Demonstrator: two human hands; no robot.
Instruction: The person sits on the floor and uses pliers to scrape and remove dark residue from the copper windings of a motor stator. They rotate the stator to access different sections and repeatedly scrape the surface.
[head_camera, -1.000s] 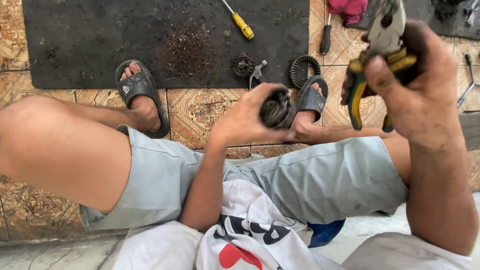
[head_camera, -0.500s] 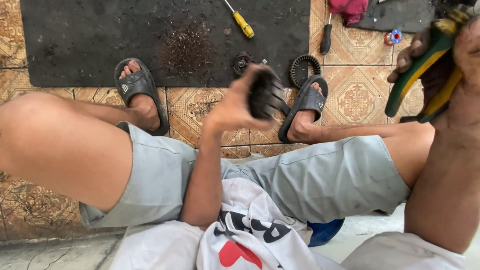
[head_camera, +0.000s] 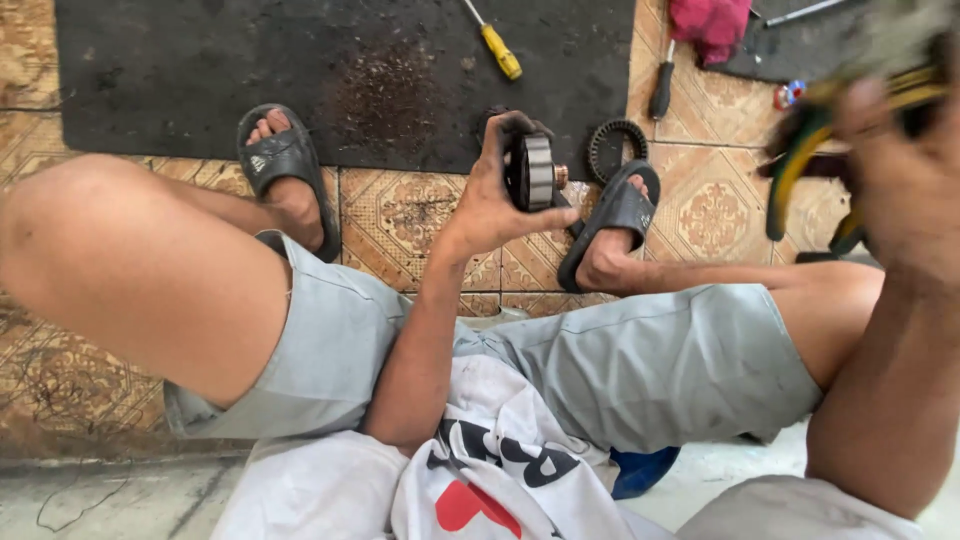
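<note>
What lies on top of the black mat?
On the black mat: a yellow-handled screwdriver and a patch of rusty debris. The left hand, gripping a round metal part, covers the mat's lower edge.

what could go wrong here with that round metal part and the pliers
The left hand grips the round metal part in mid-air above the tiled floor and close to the right foot's sandal; if the greasy grip slips, it could drop on bare toes. The right hand holds the green and yellow handled pliers raised and blurred near the camera, so a swing might come close to the face.
</note>
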